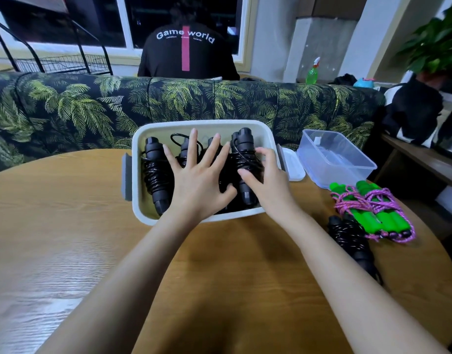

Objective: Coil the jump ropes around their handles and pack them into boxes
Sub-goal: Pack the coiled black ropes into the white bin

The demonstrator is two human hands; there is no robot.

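Right now a person leans both bare arms over a round wooden table (66, 226), working inside a white rectangular plastic box (143, 216) with grey side latches. Three bundles of black jump rope, each cord wound round its black handles, lie side by side in the box. The left hand (197, 182) lies flat, fingers spread and straight, pressing down on the middle bundle (185, 150). The right hand (264, 180) curls its fingers and thumb round the right-hand bundle (241, 152), which lies by the box's right wall. The left-hand bundle (156, 175) lies untouched by the box's left wall.

Just right of the box lies a flat white lid (295, 166), and past it stands a clear plastic container (334, 159), open. Also right of the box but nearer the person, two green-handled jump ropes (380, 215) bound in pink cord lie together, with another coiled black jump rope (352, 238) just beside them. Behind the box runs a palm-leaf-print sofa (79, 106), and behind that a person in a black shirt (185, 54) faces away.
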